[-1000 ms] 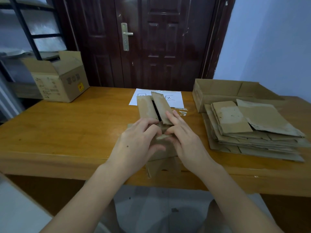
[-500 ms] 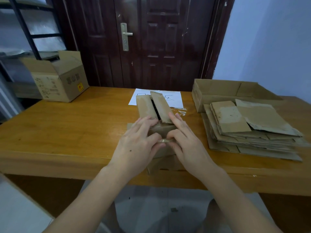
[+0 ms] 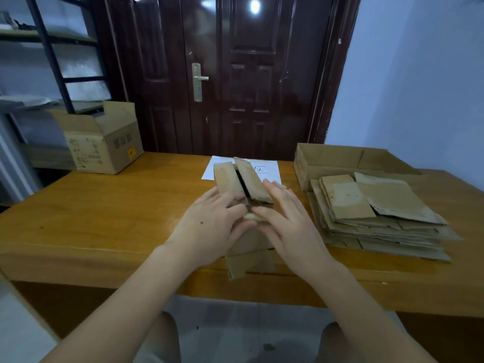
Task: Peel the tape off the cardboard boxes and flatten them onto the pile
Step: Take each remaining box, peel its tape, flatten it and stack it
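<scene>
Small cardboard box (image 3: 247, 239) lying on its side at the near edge of the wooden table (image 3: 104, 218), its near flaps overhanging that edge, its two far flaps (image 3: 241, 179) standing up with a dark slit between them. Both hands down on top of the box, side by side. Left hand (image 3: 212, 226) with fingers stretched forward and only slightly bent, tips reaching the base of the left flap, thumb tucked in toward the middle. Right hand (image 3: 290, 226) with fingers spread and nearly straight, lying along the right flap, thumb angled inward. Between the two thumbs, a small pale crumpled strip of tape (image 3: 251, 217), apparently pinched from both sides; exact grip too small to tell for sure.

Right of the box, near but apart, the pile of flattened cardboard (image 3: 379, 216), stacked unevenly. Behind that pile, a low open cardboard tray (image 3: 340, 161). Just beyond the box, a white sheet of paper (image 3: 267, 169) with dark marks, partly hidden by the flaps. Far left of the box, at the table's back corner, a larger open carton (image 3: 104, 148) with printed sides. Behind the table, a dark wooden door (image 3: 248, 74) with a brass handle (image 3: 197, 79).
</scene>
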